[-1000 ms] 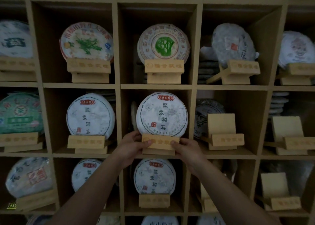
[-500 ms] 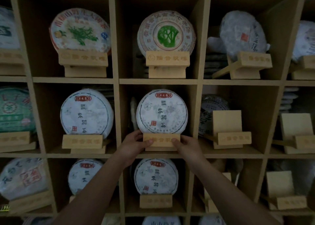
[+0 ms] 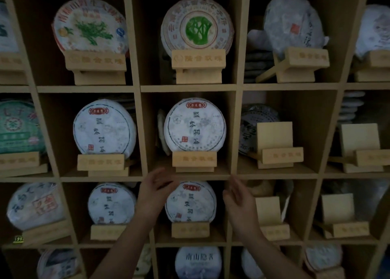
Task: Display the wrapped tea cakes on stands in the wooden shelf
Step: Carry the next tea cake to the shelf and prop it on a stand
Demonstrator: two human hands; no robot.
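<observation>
- Standing upright in the middle compartment of the wooden shelf (image 3: 135, 88), a white-wrapped tea cake (image 3: 195, 125) is leaning on its wooden stand (image 3: 194, 159); it is bearing a red cartouche at the top, a column of dark characters and a small red seal, too dim to read.
- The stand is showing faint gold characters across its front lip, not legible.
- A green-tree cake (image 3: 197, 26) is sitting in the compartment above, ringed with red writing.
- A matching white cake (image 3: 104, 127) is resting in the compartment to the left, and another (image 3: 191, 202) below.
- An empty stand (image 3: 276, 145) is waiting in the compartment to the right, with a dark-printed cake (image 3: 248, 128) tucked behind it.
- The left hand (image 3: 156, 191) is hanging relaxed with fingers loosely spread, grasping nothing, just below the middle ledge.
- The right hand (image 3: 239, 200) is likewise released, fingers straight, holding nothing.
</observation>
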